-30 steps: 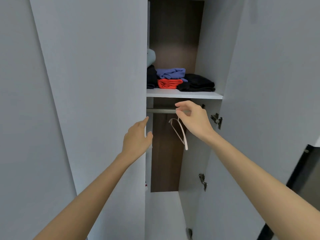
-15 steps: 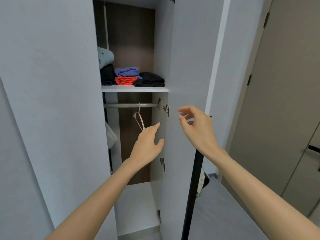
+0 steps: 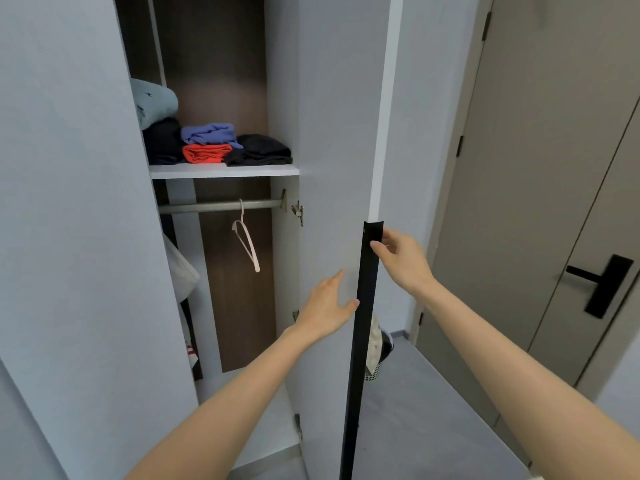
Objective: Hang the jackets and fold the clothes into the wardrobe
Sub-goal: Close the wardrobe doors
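The wardrobe stands open. On its white shelf (image 3: 221, 170) lie folded clothes: a pale blue bundle (image 3: 152, 102), black pieces, a purple one (image 3: 209, 133) and a red one (image 3: 206, 153). An empty pink hanger (image 3: 246, 239) hangs from the metal rail (image 3: 207, 206). My right hand (image 3: 401, 259) grips the black edge strip (image 3: 362, 334) of the right wardrobe door (image 3: 332, 133) near its top. My left hand (image 3: 327, 308) rests flat with straight fingers on that door's inner face, thumb at the strip.
The left wardrobe door (image 3: 69, 202) stands open close by at my left. A light garment (image 3: 180, 271) hangs behind it. A basket with cloth (image 3: 377, 351) sits on the grey floor behind the right door. A beige room door with black handle (image 3: 602, 285) is at right.
My view swung right. My right hand left the hanger on the rail and took hold of the right door's black edge. My left hand moved from the left door to the right door.
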A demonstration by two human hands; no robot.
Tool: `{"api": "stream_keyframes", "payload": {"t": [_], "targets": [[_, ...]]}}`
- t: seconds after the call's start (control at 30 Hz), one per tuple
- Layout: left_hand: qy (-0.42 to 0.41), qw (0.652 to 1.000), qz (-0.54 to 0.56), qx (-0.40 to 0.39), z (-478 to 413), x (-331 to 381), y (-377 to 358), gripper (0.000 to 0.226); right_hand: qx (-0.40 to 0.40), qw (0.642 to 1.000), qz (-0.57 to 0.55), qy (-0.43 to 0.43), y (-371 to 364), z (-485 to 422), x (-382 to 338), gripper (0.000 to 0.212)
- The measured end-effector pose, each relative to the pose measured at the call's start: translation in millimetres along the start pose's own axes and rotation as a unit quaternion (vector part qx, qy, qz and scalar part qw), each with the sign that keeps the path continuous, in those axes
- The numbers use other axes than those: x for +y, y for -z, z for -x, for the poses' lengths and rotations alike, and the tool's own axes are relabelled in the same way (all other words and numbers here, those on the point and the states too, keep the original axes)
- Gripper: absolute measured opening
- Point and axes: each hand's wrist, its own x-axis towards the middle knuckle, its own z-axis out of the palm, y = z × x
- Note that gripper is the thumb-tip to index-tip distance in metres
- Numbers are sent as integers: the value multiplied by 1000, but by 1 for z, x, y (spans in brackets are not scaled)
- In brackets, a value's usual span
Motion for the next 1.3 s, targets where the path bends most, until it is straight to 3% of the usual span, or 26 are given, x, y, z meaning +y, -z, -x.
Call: {"api": "stream_keyframes", "payload": {"t": [0.23,0.4,0.67,0.93,1.1,1.2,1.3], "targets": [[-28,999,-19,2,7,-20,8,77,-14,998,30,60,-4,-3,-3,20],[-56,996,-67,27,21,-40,25,83,-18,990,77,115,-34,-2,-21,31],[19,983,-62,169,36,-101,72,43,-99,965,85,226,-110,-25,-68,37],[142,957,-104,229,38,-183,148,55,-124,955,64,260,-222,-71,-123,43],[152,933,-159,286,17,-233,195,53,-125,965,61,221,-286,-107,-149,43],[168,903,-216,332,1,-262,213,73,-92,970,109,197,-313,-126,-158,50],[170,905,-210,330,-16,-286,222,96,-82,973,117,183,-338,-142,-164,52]]}}
